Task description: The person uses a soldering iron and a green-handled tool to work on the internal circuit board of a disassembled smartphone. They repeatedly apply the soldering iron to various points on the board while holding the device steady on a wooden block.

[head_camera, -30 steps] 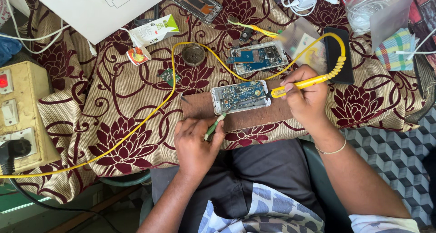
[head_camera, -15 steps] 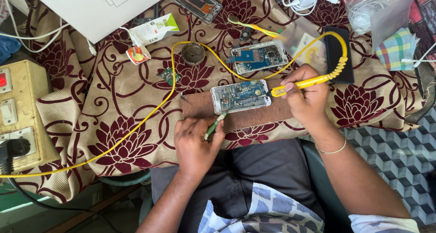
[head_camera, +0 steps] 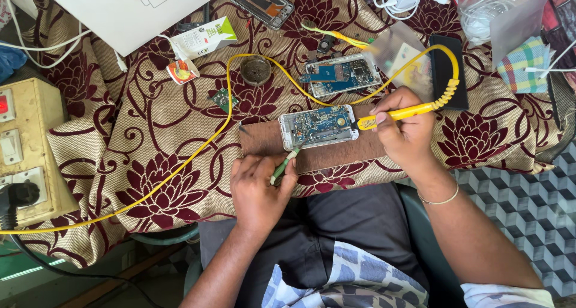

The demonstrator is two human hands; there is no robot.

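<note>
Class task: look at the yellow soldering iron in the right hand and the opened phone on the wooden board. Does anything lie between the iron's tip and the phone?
Nothing visible. The iron points straight at the right end of the phone.

Floral-clothed table [head_camera: 150, 140]: brown board [head_camera: 264, 145], yellow cable [head_camera: 198, 149].

Opened phone [head_camera: 318, 127] on board [head_camera: 264, 141]; second phone [head_camera: 342, 75] behind.
</note>
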